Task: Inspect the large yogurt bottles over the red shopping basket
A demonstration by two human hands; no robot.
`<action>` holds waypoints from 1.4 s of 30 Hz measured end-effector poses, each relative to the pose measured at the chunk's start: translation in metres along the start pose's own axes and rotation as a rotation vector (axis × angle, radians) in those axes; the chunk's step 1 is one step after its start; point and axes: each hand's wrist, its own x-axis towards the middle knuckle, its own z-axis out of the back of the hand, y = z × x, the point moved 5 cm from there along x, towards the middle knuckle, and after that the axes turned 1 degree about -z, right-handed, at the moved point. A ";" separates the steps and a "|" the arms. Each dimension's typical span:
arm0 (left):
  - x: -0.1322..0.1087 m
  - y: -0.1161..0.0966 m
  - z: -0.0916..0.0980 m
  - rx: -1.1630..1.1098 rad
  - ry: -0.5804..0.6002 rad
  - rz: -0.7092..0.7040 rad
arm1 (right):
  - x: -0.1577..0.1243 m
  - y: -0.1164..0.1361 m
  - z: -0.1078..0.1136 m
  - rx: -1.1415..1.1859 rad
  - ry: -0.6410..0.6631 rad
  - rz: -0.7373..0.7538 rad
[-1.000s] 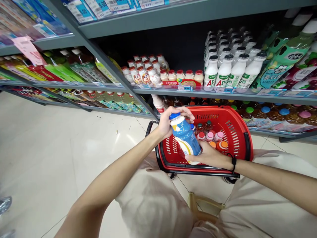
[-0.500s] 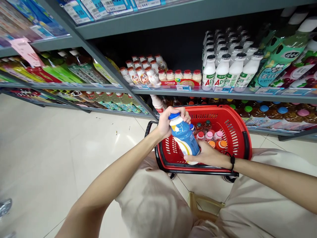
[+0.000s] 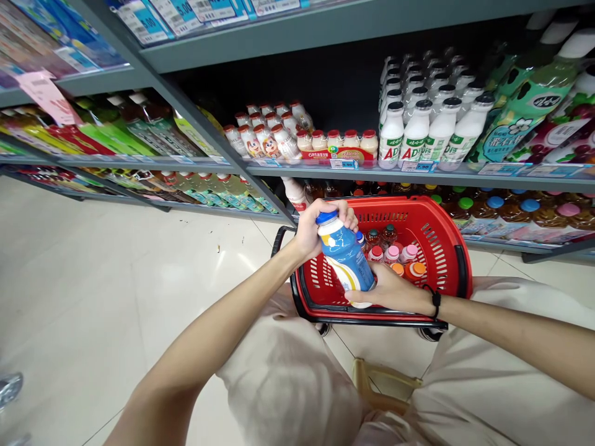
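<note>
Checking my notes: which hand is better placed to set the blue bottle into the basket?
Probably the right hand: it supports the lower end of the blue bottle above the basket, while the left hand grips up near the cap.

The blue-capped drink bottle (image 3: 344, 257) shows a blue-and-white pattern with a yellow swirl; the shopping basket (image 3: 430, 214) is bright red, trimmed in black.

The drink bottle (image 3: 346, 257) is smooth, glossy plastic. The shopping basket (image 3: 432, 232) is shiny red plastic, and the floor tile (image 3: 93, 297) is polished.
</note>
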 end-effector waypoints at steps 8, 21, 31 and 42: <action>0.000 -0.001 0.000 0.019 -0.013 -0.016 | 0.000 0.001 0.000 0.005 -0.018 0.001; 0.000 0.001 -0.001 0.002 -0.016 0.006 | 0.000 0.001 -0.001 -0.010 -0.020 0.018; 0.001 0.001 0.002 -0.005 -0.020 0.014 | 0.001 -0.003 -0.002 0.016 -0.004 0.021; 0.001 0.002 0.001 0.004 -0.035 0.027 | 0.000 -0.003 -0.002 -0.001 -0.010 -0.007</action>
